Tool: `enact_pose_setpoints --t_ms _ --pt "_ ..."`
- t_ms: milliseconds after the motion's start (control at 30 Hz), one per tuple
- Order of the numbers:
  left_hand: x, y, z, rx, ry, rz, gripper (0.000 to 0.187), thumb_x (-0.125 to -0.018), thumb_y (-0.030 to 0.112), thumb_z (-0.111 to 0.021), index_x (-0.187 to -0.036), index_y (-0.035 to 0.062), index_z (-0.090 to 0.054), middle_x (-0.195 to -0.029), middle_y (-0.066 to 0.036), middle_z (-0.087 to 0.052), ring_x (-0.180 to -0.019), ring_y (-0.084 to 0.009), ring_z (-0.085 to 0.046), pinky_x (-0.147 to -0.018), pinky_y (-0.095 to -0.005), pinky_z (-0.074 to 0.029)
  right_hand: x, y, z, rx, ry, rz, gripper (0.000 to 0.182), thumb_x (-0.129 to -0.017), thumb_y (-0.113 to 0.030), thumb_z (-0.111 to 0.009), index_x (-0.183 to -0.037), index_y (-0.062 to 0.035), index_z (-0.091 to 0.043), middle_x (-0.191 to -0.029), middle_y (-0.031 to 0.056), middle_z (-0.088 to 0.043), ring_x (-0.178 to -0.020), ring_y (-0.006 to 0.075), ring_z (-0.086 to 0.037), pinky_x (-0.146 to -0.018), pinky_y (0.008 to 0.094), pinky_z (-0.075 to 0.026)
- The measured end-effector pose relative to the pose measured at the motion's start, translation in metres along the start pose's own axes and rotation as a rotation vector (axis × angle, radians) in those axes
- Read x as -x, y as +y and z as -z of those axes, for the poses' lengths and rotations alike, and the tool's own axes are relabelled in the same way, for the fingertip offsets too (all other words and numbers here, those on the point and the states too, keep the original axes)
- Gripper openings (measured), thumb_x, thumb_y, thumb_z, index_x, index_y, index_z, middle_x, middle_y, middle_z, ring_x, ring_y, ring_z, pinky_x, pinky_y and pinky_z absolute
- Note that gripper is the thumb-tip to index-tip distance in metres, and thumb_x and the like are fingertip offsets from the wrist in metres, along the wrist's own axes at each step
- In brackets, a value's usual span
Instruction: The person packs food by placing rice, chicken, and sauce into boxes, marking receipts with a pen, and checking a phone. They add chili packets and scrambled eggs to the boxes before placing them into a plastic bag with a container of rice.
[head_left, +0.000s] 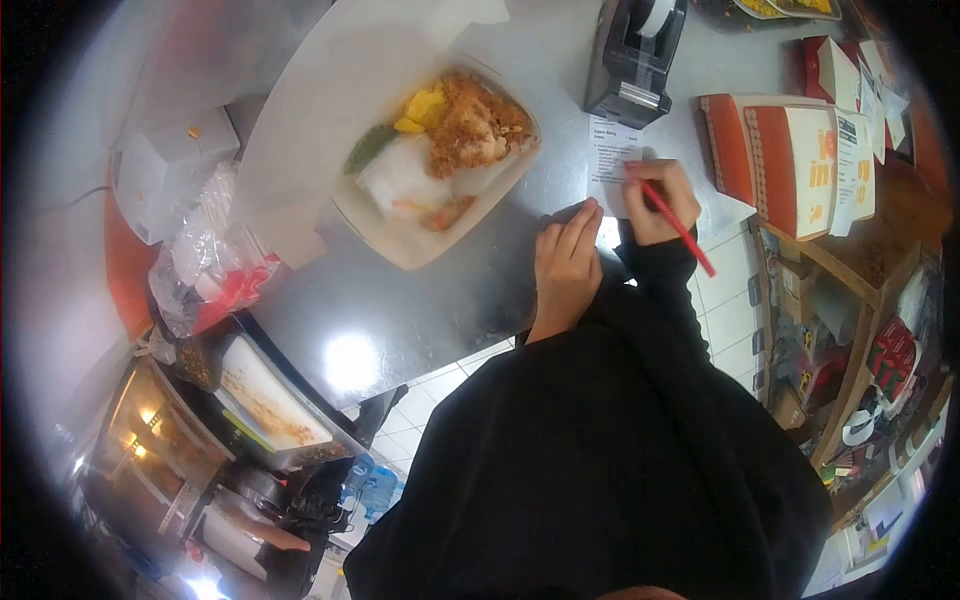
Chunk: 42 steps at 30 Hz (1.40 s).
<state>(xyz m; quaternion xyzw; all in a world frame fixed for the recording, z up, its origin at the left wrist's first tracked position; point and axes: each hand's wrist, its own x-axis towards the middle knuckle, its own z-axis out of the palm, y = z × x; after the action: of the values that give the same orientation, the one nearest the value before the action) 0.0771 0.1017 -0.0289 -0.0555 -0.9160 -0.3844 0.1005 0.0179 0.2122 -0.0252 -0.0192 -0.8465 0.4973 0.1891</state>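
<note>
- Fingers of the right hand (660, 195) pinch a red pen (680, 228), its tip on a slip (612, 160).
- Left hand (567, 262) lies flat, fingers together, touching the slip's near edge and holding nothing.
- Slip lies on a steel counter (440, 300), just before a tape dispenser (633, 55).
- Left of it, an open food box (440, 160) on white paper.
- Right, printed red cartons (800, 165) with slips.
- Below the counter edge, white floor tiles (725, 290); shelves (860, 300) stand to the right.
</note>
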Motion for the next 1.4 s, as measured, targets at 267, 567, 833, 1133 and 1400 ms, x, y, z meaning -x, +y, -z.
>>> enact_pose_setpoints --t_ms 267,567,833,1133,1400 --pt "0.014 -0.006 0.021 0.064 0.192 0.137 0.029 -0.068 -0.001 -0.049 -0.097 -0.0007 -0.051 -0.097 -0.011 -0.051 -0.077 -0.0226 -0.047 -0.072 -0.0318 -0.037 -0.002 -0.006 0.013 -0.577 -0.027 -0.562 0.007 -0.079 -0.010 -0.051 -0.079 -0.0036 -0.051 -0.057 0.0021 -0.051 -0.043 0.0071 -0.044 -0.038 0.0208 -0.033" --pt "-0.013 -0.060 0.125 -0.149 0.286 0.756 0.046 -0.079 0.013 -0.051 -0.112 -0.0031 -0.024 -0.105 -0.018 -0.039 -0.082 -0.0225 -0.047 -0.074 -0.0298 -0.038 -0.004 -0.017 0.054 0.276 -0.107 -0.091 0.053 -0.066 -0.015 -0.063 -0.112 -0.0024 -0.039 -0.086 0.0114 -0.051 -0.048 0.0120 -0.049 -0.042 0.0212 -0.038" --pt "0.034 -0.074 0.149 0.373 0.503 0.772 0.044 -0.079 0.011 -0.046 -0.116 -0.0018 -0.027 -0.111 -0.018 -0.038 -0.100 -0.0252 -0.040 -0.081 -0.0336 -0.035 -0.020 -0.050 0.051 -0.033 -0.066 -0.141 0.041 -0.069 0.000 -0.056 -0.108 -0.0028 -0.042 -0.088 0.0076 -0.051 -0.055 0.0058 -0.046 -0.046 0.0163 -0.036" --pt "-0.018 -0.060 0.217 -0.494 0.669 0.176 0.066 -0.066 0.013 -0.064 -0.118 -0.0026 -0.027 -0.116 -0.017 -0.037 -0.107 -0.0255 -0.037 -0.083 -0.0337 -0.035 -0.076 -0.119 -0.041 0.070 -0.186 0.637 0.040 -0.072 -0.001 -0.055 -0.110 -0.0008 -0.043 -0.106 0.0141 -0.051 -0.099 0.0225 -0.050 -0.082 0.0287 -0.038" --pt "0.008 -0.094 0.192 -0.062 0.071 0.032 0.027 -0.075 0.014 -0.055 -0.099 0.0005 -0.054 -0.109 -0.020 -0.049 -0.099 -0.0307 -0.049 -0.085 -0.0343 -0.037 -0.039 -0.074 -0.087 -0.033 -0.651 0.793 0.023 -0.062 -0.018 -0.060 -0.084 -0.0239 -0.065 -0.109 0.0105 -0.048 -0.098 0.0291 -0.047 -0.080 0.0308 -0.040"
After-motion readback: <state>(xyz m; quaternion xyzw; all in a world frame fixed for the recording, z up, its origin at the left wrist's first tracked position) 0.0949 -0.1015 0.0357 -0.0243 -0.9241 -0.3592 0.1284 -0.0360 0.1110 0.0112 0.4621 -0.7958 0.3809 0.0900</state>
